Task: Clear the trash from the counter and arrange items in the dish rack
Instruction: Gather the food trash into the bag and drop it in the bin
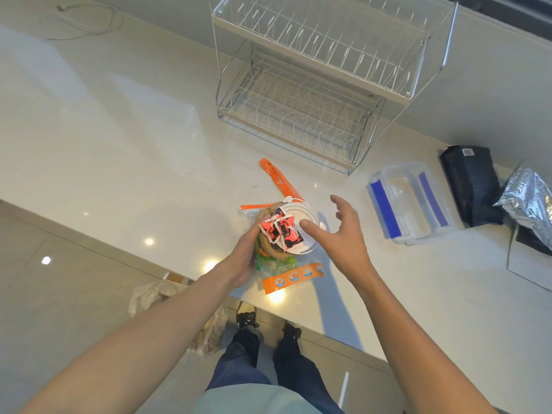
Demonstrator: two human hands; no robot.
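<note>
My left hand (246,258) grips a bundle of trash: red and black sauce packets (282,231), a clear zip bag with an orange strip (291,277) and green wrapping, held over the counter's near edge. A clear round lid (304,219) lies under the packets. My right hand (343,234) hovers open just to the right, thumb touching the lid and packets. An orange torn strip (277,177) lies on the counter beyond. The two-tier wire dish rack (313,94) stands behind, with nothing on its shelves.
A clear plastic box with blue clips (409,204) sits right of my hands. A black packet (469,183) and a silver foil bag (528,198) lie at the far right. A plastic bag (179,312) rests on the floor below the counter's edge. A white cable (89,22) lies far left.
</note>
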